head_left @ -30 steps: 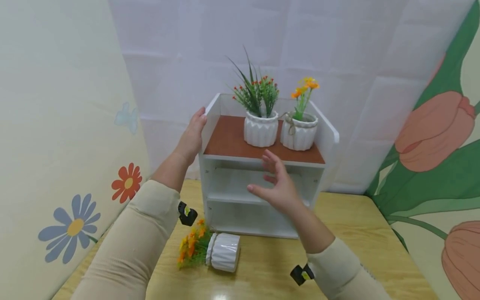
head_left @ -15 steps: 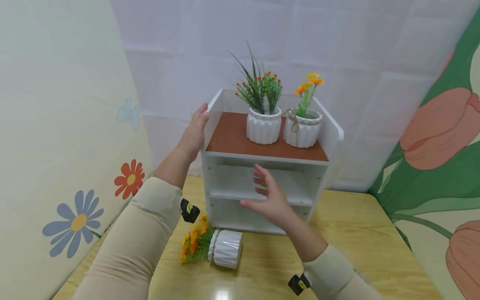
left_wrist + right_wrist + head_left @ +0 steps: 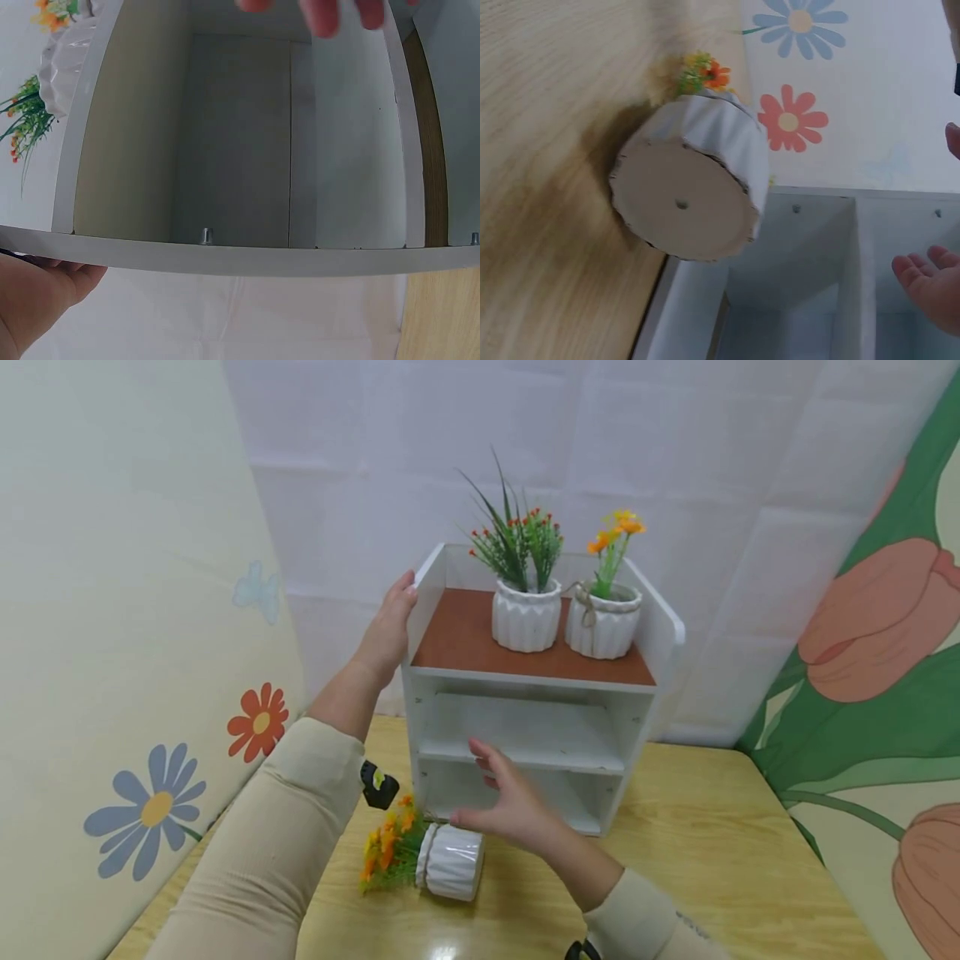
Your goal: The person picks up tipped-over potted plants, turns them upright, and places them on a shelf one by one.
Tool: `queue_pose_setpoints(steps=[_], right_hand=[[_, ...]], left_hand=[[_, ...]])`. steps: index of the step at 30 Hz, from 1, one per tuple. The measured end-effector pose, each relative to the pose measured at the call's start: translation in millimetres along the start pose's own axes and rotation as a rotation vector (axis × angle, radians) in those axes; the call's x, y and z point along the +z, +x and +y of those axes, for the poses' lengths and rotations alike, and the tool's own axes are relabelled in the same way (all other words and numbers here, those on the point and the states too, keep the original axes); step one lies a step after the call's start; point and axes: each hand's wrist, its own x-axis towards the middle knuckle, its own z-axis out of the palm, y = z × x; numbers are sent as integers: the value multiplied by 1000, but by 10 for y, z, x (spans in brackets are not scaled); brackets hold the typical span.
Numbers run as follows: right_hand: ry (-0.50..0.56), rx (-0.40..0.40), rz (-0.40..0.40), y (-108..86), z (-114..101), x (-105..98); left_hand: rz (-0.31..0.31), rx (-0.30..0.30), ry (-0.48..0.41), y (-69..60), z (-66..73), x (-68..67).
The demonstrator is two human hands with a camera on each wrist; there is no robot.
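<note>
Counting the pots gives three, all white and fluted: two stand upright on the brown top of one shelf unit (image 3: 457, 647), and one lies on its side on the table (image 3: 712, 843). Of the upright two, the pot with red blossoms (image 3: 527, 622) stands left of the twine-tied pot (image 3: 603, 631), whose blooms are orange. Two compartments show beneath the top. The tipped pot (image 3: 452, 862) lies in front of the unit's lower left corner, its orange flowers (image 3: 387, 843) pointing left and its base turned right. Above it and slightly to its right is the right hand (image 3: 513, 806), thumb and fingers spread well apart and holding nothing; in the head view the thumb tip appears just over the pot's upper edge, while the right wrist view shows a gap between pot and hand. The left hand (image 3: 386, 631) rests against the outside of the unit's left side panel, fingers extended toward its upper edge. Only the right wrist view shows the pot's underside, with one small hole (image 3: 681, 204) at its middle. The left wrist view looks into the compartments and brings out a metal peg (image 3: 207, 236) on the inner face of the side panel. Two painted flowers, one blue (image 3: 155, 808) and one red (image 3: 260, 721), decorate the left wall.
</note>
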Motion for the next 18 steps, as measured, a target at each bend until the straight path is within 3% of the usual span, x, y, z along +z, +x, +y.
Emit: queue_pose_setpoints(steps=[12,18], right_hand=[[-177,115,-78,-7,179,298],[-237,94,-92,-5,260,401]], left_hand=[[9,12,14,-10,-6,10],[7,5,11,6,-6,10]])
